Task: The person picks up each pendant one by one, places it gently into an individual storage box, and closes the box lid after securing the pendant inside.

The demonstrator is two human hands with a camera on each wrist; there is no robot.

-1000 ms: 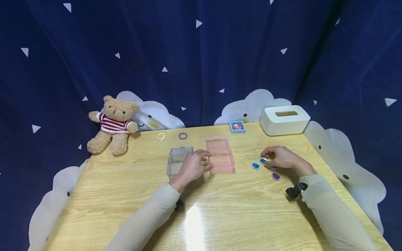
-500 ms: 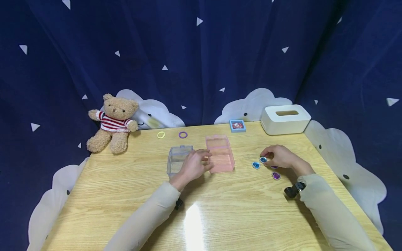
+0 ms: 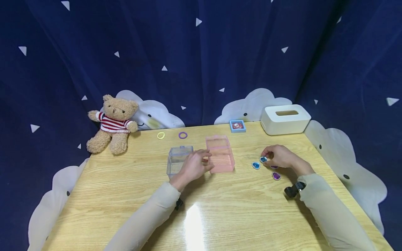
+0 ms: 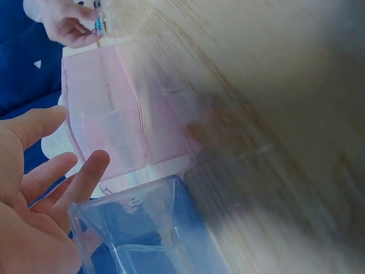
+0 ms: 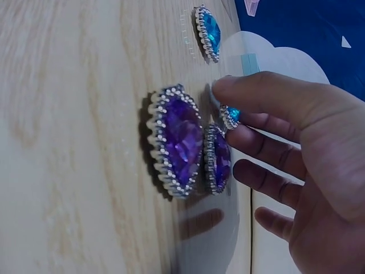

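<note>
My right hand point(image 3: 280, 157) pinches a blue heart-shaped gem point(image 5: 233, 117) with a silver beaded rim between thumb and fingertips. A second blue heart gem point(image 3: 255, 165) lies just to its left. Under and beside the same hand are two purple heart gems, one point(image 5: 181, 142) nearer me and one point(image 5: 218, 158) partly covered by the hand in the head view. My left hand point(image 3: 193, 164) holds nothing, fingers loosely bent. It reaches over the clear bluish box point(image 3: 173, 164), its fingertips at the left edge of the open pink transparent box point(image 3: 221, 162).
Along the back of the wooden table point(image 3: 125, 202) are a teddy bear point(image 3: 114, 122), a yellow ring point(image 3: 161, 135) and a purple ring point(image 3: 183, 135). Farther right stand a small blue-framed picture point(image 3: 237, 126) and a white tissue box point(image 3: 285, 120). A dark blue curtain point(image 3: 150, 42) hangs behind.
Both hands stay almost in place. The right fingertips shift very slightly around the blue gem; boxes and other gems remain where they were.
</note>
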